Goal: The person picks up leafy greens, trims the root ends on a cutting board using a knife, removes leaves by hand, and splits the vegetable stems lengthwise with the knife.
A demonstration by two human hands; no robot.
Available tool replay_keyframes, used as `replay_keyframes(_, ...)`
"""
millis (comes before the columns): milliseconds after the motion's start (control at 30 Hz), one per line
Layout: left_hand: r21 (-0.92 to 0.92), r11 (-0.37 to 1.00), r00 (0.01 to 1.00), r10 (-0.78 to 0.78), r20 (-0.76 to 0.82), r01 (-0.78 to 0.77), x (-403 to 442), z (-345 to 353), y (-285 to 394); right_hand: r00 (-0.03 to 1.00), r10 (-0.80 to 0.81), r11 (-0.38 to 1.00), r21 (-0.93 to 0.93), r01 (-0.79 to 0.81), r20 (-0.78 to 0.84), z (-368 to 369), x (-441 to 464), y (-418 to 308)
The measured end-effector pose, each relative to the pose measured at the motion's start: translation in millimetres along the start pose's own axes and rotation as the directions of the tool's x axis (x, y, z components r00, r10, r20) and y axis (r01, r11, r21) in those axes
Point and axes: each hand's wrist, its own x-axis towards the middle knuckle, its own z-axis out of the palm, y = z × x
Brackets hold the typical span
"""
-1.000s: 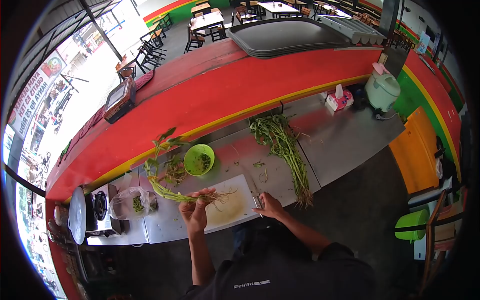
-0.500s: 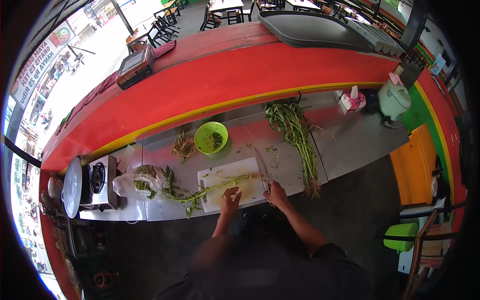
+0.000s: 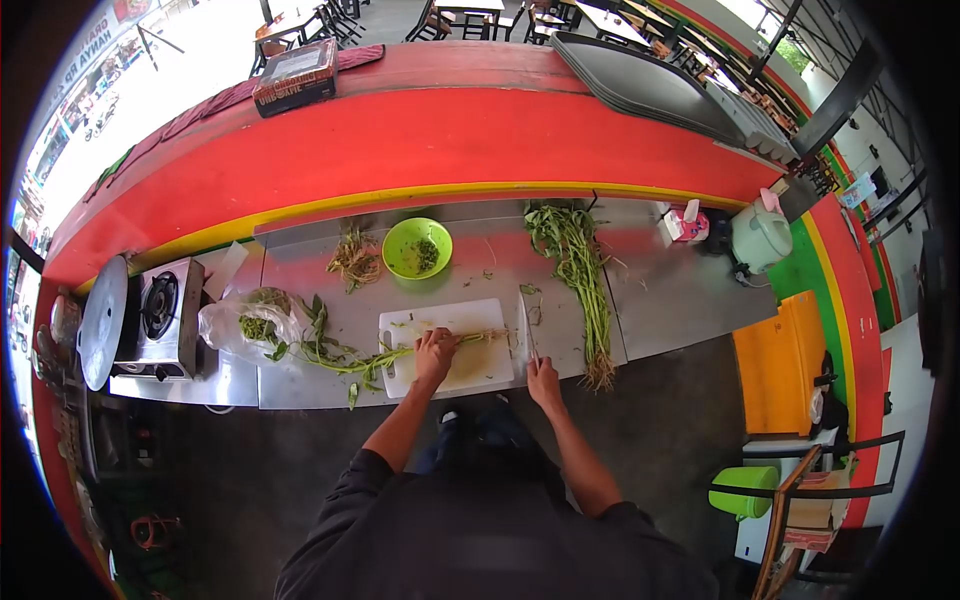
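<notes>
On the white cutting board (image 3: 488, 374), my left hand (image 3: 436, 355) is closed over the stalks of leafy greens (image 3: 482, 336) that look like water spinach. Their root ends point right, and the leafy tops trail off the board's left side. My right hand (image 3: 543, 383) grips the handle of a knife (image 3: 524, 322) just off the board's right edge. Its blade points away from me, beside the root ends and apart from them. A larger bunch of the same greens (image 3: 588, 290) lies to the right, roots toward me.
Behind the board are a green bowl (image 3: 393, 256) with chopped greens and a pile of cut roots (image 3: 353, 258). A plastic bag (image 3: 225, 330) with greens lies left, near a gas stove (image 3: 185, 320). A tissue pack (image 3: 687, 226) and a pale green appliance (image 3: 762, 238) stand far right.
My left hand has moved from the board's near side up onto the stalks and closed over them. My right hand keeps the knife near the board's right edge. The camera view has shifted.
</notes>
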Motion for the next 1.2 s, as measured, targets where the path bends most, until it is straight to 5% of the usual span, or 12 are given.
replay_keyframes(133,-0.027,1.0,0.998,-0.007,0.059,0.009,-2,11,-11,0.993,-0.076,0.996,0.043,0.081,-0.091,-20,-52,-14)
replay_keyframes(233,-0.067,0.997,0.998,-0.024,0.049,0.027,1,10,-10,0.994,-0.099,0.983,0.159,0.09,0.052,-14,-87,-6)
replay_keyframes(300,-0.094,0.995,0.999,-0.013,0.032,0.016,1,9,-13,0.965,-0.18,0.983,0.078,0.168,0.189,-9,-106,-7)
replay_keyframes(533,-0.094,0.994,0.999,-0.047,0.003,0.047,-2,2,-5,0.965,-0.174,0.98,-0.06,0.189,0.196,6,-106,-21)
replay_keyframes(867,-0.063,0.998,0.997,0.011,-0.071,-0.015,-6,13,-6,0.959,-0.004,0.974,-0.216,0.068,0.283,29,-79,-36)
replay_keyframes(1200,-0.068,0.997,0.998,-0.037,-0.044,0.034,-4,3,4,0.966,-0.193,0.976,0.133,0.171,0.172,17,-30,-65)
